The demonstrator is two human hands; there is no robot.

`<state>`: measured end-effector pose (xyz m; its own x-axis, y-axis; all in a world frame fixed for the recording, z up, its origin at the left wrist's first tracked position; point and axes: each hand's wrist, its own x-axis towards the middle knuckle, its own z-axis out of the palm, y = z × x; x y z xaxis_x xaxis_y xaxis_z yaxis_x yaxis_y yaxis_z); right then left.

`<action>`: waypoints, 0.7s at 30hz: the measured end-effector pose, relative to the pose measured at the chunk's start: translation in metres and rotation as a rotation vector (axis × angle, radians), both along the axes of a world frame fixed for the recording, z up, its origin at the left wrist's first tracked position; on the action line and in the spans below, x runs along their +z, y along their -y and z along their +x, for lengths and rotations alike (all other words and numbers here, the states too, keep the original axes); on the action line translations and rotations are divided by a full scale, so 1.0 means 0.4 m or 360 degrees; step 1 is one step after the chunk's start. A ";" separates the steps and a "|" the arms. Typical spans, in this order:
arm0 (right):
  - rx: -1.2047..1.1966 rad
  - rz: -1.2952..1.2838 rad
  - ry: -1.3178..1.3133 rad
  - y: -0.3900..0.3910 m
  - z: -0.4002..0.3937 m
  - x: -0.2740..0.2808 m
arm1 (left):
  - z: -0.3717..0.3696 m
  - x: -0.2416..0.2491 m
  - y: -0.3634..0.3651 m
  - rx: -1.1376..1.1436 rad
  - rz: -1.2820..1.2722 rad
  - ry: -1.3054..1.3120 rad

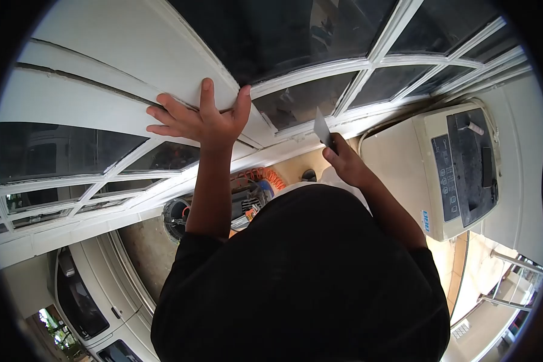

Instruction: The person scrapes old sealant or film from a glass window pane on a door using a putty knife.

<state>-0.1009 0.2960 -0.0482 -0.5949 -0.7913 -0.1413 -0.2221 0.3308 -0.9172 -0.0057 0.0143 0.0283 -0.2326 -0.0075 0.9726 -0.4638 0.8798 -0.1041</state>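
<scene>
The single view comes from a camera on the wearer's head, facing forward and steeply down. The black shirt is very near and fills the lower middle, both forearms reaching up the picture from it. Ahead, close by, the white window frame bows across the top under a wide, fisheye-like lens with dark, rounded edges. The view spreads sideways too: a washing machine near on the right, a parked vehicle farther off at lower left, tipped sideways.
</scene>
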 end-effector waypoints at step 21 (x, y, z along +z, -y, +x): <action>-0.0075 -0.0485 0.0795 0.261 0.048 -0.100 | 0.085 -0.142 -0.026 0.0228 -0.0003 0.0940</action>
<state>-0.0816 0.1915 -0.0881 -0.5503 -0.8144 -0.1840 0.2700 0.0349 -0.9622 0.0282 0.0247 -0.0287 -0.7297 -0.0768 0.6795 -0.4408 0.8125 -0.3816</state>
